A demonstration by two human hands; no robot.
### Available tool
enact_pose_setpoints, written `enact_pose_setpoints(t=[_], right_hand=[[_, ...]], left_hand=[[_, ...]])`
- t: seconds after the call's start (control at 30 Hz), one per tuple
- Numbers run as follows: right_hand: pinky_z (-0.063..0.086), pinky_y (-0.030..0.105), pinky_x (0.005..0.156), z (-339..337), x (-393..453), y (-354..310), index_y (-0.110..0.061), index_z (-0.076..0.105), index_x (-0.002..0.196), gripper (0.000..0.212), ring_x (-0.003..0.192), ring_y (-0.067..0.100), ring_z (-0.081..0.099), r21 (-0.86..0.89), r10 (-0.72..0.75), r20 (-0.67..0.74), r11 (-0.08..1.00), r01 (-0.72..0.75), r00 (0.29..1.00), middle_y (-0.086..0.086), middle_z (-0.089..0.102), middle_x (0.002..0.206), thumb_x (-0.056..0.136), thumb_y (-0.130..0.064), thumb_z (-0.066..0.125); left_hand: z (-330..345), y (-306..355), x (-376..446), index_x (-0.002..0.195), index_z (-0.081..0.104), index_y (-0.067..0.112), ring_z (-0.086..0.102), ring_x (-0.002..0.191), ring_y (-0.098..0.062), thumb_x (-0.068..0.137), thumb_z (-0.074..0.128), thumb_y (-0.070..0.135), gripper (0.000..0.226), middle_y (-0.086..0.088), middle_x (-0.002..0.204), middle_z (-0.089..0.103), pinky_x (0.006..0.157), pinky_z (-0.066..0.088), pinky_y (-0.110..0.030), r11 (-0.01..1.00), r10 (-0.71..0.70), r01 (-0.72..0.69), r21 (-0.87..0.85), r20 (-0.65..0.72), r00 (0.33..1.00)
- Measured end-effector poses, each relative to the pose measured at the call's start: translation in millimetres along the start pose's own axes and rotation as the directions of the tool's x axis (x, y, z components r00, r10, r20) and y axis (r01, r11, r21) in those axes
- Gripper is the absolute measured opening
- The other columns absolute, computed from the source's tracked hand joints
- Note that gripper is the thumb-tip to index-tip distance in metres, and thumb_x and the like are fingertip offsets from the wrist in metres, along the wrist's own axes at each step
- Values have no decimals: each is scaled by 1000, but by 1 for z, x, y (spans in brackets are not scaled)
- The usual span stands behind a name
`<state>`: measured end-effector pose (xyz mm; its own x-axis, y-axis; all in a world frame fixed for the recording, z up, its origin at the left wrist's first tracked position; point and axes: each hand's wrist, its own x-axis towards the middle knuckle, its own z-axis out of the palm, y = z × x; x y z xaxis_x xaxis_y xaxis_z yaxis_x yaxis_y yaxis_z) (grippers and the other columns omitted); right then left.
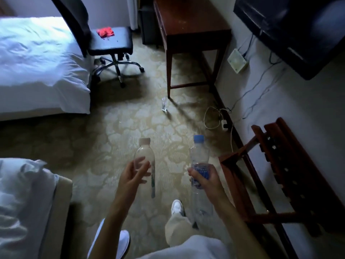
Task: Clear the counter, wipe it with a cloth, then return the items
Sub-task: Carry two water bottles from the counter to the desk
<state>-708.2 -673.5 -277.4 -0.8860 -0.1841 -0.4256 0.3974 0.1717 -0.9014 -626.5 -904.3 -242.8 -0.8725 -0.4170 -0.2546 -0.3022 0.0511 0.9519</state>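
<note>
— Where's the counter?
— The wooden desk [194, 19] stands far right, the red cloth [105, 32] on the far-left chair [110, 39].
— Your hands?
— My left hand [133, 174] grips the white-capped bottle [144, 156]; my right hand [203, 177] grips the blue-capped bottle [199, 152].

Clear plastic btls [199, 156], wood desk [194, 19].

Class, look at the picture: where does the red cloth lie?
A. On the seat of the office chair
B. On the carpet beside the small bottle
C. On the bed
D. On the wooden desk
A: the red cloth lies crumpled on the black seat of the office chair, next to the bed; the wooden desk top shows no cloth.
</note>
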Motion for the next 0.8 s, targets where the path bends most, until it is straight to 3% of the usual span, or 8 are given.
enact_pose_setpoints(t=[0.07, 0.2, 0.37, 0.47, 0.53, 0.63, 0.7, 0.8], right_hand=[[50, 18, 58, 21, 57, -49, -17, 52, 114, 48, 82, 17, 65, -29, -37, 66, 999, 39, 997, 9, 65, 104, 77, -32, 79], [50, 17, 57, 61, 159, -138, -21, 49, 113, 45, 84, 12, 64, -46, -113, 163, 991, 122, 980, -1, 61, 103, 79, -30, 77], [51, 18, 59, 111, 282, -179, -21, 52, 114, 49, 81, 12, 67, -18, -63, 205, 998, 68, 977, 5, 66, 104, 76, -41, 76], [53, 19, 61, 139, 353, -188, -21, 53, 113, 48, 82, 15, 68, -23, 1, 175, 1000, 3, 985, 12, 70, 106, 77, -47, 72], [54, 19, 61, 157, 405, -211, -19, 54, 115, 50, 86, 18, 70, -23, 22, 132, 1000, -19, 991, 11, 71, 105, 77, -47, 70], [54, 15, 57, 177, 484, -271, -22, 55, 113, 44, 89, 16, 69, -9, 14, 82, 1000, -13, 997, 7, 69, 107, 78, -41, 73], [58, 21, 67, 188, 535, -324, -24, 54, 112, 44, 93, 18, 69, 36, -28, 40, 999, 27, 999, 7, 68, 109, 77, -38, 77], [54, 38, 92, 191, 604, -382, -27, 55, 111, 57, 100, 21, 69, 100, -55, -28, 993, 58, 998, 6, 69, 111, 65, -49, 81]], left_hand=[[-13, 31, 52, 129, 58, 22, 74, 94, -14, 55, 61, 89, 100, 0, 113, 72, 69, 61, -22, 1000, 20, -20, -8, -38, 999], [-40, 81, 149, 130, 58, 22, 74, 93, -11, 57, 63, 87, 98, 1, 111, 72, 74, 59, -26, 996, 63, -71, -48, -159, 985], [-60, 90, 277, 125, 62, 20, 75, 91, -13, 55, 65, 88, 98, -2, 109, 76, 72, 60, -27, 989, -36, 0, -145, -248, 968], [-64, 87, 367, 119, 66, 18, 75, 93, -21, 54, 69, 85, 94, -5, 107, 77, 77, 60, -37, 976, -117, 69, -206, -228, 967], [-72, 99, 439, 120, 66, 17, 74, 99, -26, 68, 70, 73, 76, -7, 110, 76, 82, 60, -41, 973, -119, 78, -216, -183, 976], [-85, 148, 546, 122, 64, 19, 76, 95, -19, 75, 66, 61, 64, -5, 109, 76, 81, 61, -38, 984, -75, 57, -170, -104, 992], [-94, 189, 615, 121, 63, 20, 75, 93, -17, 73, 65, 61, 62, -3, 106, 76, 80, 60, -34, 987, -24, 16, -158, -53, 998], [-99, 241, 703, 121, 62, 20, 73, 89, -14, 65, 69, 70, 75, 0, 102, 74, 77, 59, -31, 990, 43, -38, -134, 33, 999]])
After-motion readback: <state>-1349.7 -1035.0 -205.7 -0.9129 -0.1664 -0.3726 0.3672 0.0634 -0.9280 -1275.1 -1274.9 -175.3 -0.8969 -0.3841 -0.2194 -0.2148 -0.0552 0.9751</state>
